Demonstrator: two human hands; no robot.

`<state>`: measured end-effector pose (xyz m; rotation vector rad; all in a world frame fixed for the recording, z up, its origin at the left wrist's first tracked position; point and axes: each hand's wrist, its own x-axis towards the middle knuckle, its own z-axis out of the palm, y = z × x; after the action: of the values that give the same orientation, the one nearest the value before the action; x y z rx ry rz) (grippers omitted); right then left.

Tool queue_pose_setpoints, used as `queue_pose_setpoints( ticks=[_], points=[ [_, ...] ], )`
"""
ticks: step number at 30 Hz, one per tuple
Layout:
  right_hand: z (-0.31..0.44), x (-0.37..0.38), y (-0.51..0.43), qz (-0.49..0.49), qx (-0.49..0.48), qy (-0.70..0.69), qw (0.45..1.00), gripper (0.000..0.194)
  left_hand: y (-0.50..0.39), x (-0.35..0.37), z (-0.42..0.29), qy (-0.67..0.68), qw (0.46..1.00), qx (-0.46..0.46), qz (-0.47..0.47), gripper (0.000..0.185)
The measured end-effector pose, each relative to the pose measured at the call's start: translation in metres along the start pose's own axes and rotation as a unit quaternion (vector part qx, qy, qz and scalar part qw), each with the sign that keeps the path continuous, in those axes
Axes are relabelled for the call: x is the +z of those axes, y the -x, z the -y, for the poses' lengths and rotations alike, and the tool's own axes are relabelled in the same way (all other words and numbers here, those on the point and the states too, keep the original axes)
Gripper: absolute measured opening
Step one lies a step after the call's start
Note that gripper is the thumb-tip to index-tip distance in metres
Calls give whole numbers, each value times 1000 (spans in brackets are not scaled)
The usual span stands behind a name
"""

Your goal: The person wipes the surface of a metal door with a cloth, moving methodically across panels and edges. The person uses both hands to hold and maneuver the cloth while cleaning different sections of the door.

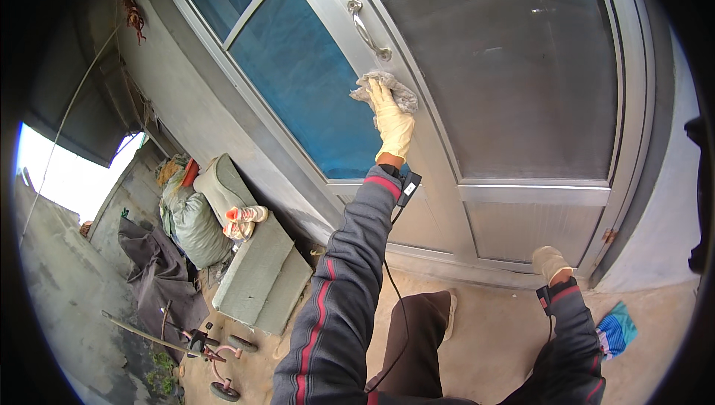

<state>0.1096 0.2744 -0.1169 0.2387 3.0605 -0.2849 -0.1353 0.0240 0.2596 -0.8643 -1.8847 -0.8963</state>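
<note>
My left hand (394, 125), in a pale yellow rubber glove, presses a crumpled grey cloth (403, 95) against the metal stile of a door (433, 148). Its fingers lie extended over the cloth, just below a curved chrome door handle (368, 30). Blue glazing (301, 53) is to the left of the cloth. My right hand (550, 262), gloved too, is low at the right, in front of the door's lower panel (530, 226). Its fingers look curled, but their inner side is hidden, so I cannot tell if it holds anything.
A dark screen panel (530, 97) fills the door's right side. At the left lie a stuffed sack (198, 232), a grey-green padded slab (257, 276) with a pair of shoes (243, 220), and a child's tricycle (215, 354). A blue-and-teal cloth (617, 329) rests on the floor at the right.
</note>
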Motion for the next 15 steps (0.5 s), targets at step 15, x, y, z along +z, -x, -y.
queue_pose_setpoints(
  ticks=[15],
  points=[
    [9,-25,2,20,10,0,1000,14,131,53,20,9,997,-65,43,84]
  ],
)
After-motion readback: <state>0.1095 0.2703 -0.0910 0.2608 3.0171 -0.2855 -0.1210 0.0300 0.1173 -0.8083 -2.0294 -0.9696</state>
